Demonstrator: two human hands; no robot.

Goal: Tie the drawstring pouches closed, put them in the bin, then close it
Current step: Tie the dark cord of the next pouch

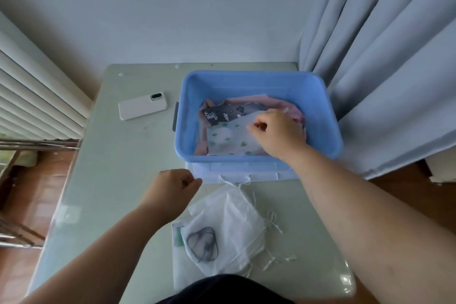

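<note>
A leaf-print pouch (229, 140) lies on top of the other pouches inside the blue bin (246, 75), at the far right of the worktop (123, 168). Its upper edge is pinched between the curled thumb and forefinger of the right hand (278, 131), which is reached down into the bin. If the pouch is let go while bunched, it may be left standing high and the closing fouled later. A stack of white pouches (229, 224) remains on the near worktop, their drawstrings (272, 222) trailing to the right. Whether every knot is tied cannot be told. A loose cord could be snagged when the stack is lifted, or trapped under the rim. The translucent lid (237, 174) appears to be partly pinned beneath the bin's near edge, so the bin may be dragged when it is pulled free. The left hand (172, 190) is held just beside the lid's corner, fingers curled, with nothing seen in them. A phone (142, 106) lies well apart to the left.
</note>
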